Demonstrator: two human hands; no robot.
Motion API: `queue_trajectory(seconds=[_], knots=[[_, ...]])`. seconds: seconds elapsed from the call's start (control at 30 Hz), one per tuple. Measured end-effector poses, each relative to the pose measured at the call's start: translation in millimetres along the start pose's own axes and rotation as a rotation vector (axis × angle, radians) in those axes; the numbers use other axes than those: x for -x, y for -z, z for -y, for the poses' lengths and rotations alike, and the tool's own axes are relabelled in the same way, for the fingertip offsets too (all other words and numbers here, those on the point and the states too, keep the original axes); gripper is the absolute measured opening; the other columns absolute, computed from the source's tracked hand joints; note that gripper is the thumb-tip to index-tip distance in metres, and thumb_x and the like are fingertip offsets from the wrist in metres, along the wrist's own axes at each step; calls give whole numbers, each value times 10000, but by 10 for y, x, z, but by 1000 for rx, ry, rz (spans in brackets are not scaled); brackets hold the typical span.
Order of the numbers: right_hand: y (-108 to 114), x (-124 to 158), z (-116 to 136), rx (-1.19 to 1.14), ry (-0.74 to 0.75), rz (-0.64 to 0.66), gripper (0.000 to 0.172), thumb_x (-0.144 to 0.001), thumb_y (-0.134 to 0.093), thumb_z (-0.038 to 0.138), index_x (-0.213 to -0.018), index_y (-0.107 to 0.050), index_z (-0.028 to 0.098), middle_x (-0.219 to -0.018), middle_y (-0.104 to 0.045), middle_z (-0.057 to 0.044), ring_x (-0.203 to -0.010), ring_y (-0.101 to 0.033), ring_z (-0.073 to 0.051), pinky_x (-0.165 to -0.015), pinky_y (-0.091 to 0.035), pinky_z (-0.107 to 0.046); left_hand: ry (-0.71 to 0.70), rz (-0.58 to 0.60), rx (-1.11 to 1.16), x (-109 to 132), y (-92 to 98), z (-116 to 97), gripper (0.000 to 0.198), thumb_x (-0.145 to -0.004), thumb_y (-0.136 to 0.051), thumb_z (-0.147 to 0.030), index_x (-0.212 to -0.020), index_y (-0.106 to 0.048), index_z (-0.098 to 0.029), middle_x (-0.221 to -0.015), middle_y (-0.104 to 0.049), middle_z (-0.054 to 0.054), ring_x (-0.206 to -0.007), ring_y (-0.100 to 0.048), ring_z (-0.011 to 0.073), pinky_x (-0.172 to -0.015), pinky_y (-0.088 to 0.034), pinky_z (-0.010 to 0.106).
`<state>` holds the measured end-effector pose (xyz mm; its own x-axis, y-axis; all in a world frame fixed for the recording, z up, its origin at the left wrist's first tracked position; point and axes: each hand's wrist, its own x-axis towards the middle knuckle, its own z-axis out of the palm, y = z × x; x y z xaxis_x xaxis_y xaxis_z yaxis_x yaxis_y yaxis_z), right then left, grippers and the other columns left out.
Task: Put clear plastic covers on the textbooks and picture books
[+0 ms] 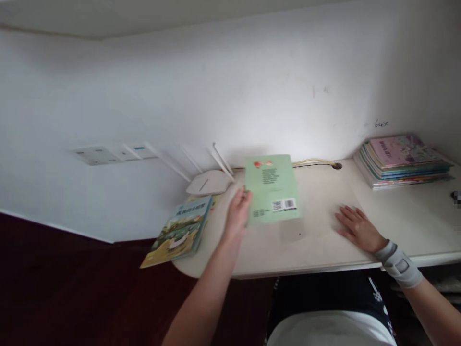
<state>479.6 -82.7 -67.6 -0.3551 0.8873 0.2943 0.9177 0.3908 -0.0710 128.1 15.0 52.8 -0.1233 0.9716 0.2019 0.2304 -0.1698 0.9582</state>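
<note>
Nearest: A white shirt (pixel 329 331) and dark patterned shorts (pixel 324 293) sit at the bottom of the head view, below the tabletop's front edge.

Left hand: The left hand (pixel 236 216) reaches across the tabletop (pixel 324 242), its fingers (pixel 245 194) bunched at the left edge of a pale green paperback (pixel 272 189). Motion blur leaves it unclear whether they grip the book or only touch it.

Right hand: The right hand (pixel 356 229) lies flat on the tabletop, fingers (pixel 345 211) spread and open, holding nothing. A grey wrist brace (pixel 399 264) wraps the wrist.

Book: The paperback lies or hovers mid-tabletop, blurred, its back cover up with a barcode (pixel 284 204) and a small floral picture showing.

Handling: It looks thin, light and somewhat floppy, with a possibly slick cover; the long edge or spine looks the surest hold.

Around: An illustrated picture book (pixel 180 231) sits at the tabletop's left end, overhanging the edge. Behind stand a white router (pixel 209 182) with raised antennas and a black cable (pixel 313 165). A stack of magazines (pixel 403 161) lies far right against the wall.
</note>
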Motion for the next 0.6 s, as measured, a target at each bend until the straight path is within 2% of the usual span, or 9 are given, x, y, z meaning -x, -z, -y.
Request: queue_trajectory(seconds=[0.1, 0.17, 0.3, 0.43, 0.6], knots=[[25, -7, 23, 1, -10, 15, 470, -911, -408, 446, -1302, -501, 202, -1401, -435, -132, -1315, -361, -264, -1045, -298, -491, 94, 196, 139, 144, -465, 259, 548, -718, -572, -554, -1073, -558, -136, -945, -677, 78, -815, -642, 201, -716, -498, 291], [40, -11, 37, 4, -19, 22, 468, -911, -410, 440, -1299, -502, 195, -1399, -437, -136, -1316, -360, -263, -1048, -295, -487, 123, 243, 141, 215, -600, 402, 522, -735, -563, -534, -1075, -555, -139, -975, -676, 87, -835, -644, 206, -726, -497, 298], [50, -15, 50, 3, -20, 21, 459, -910, -421, 428, -1297, -500, 195, -1400, -436, -135, -1317, -356, -265, -1047, -297, -496, 147, 233, 31, 257, -598, 616, 460, -771, -532, -496, -1062, -557, -140, -993, -674, 97, -865, -642, 215, -761, -503, 336], [50, -17, 53, -5, -21, 20, 458, -908, -423, 425, -1298, -500, 196, -1398, -440, -131, -1316, -358, -268, -1046, -303, -499, 146, 235, -50, 239, -531, 744, 442, -820, -471, -427, -1162, -517, -151, -1052, -662, 105, -912, -639, 222, -807, -507, 374], [53, -16, 46, -6, -21, 20, 460, -910, -417, 427, -1298, -501, 195, -1400, -437, -131, -1317, -357, -268, -1052, -296, -496, 45, 331, -284, 246, -464, 816, 421, -848, -412, -331, -1232, -466, -167, -1190, -604, 119, -1072, -581, 216, -904, -475, 386]])
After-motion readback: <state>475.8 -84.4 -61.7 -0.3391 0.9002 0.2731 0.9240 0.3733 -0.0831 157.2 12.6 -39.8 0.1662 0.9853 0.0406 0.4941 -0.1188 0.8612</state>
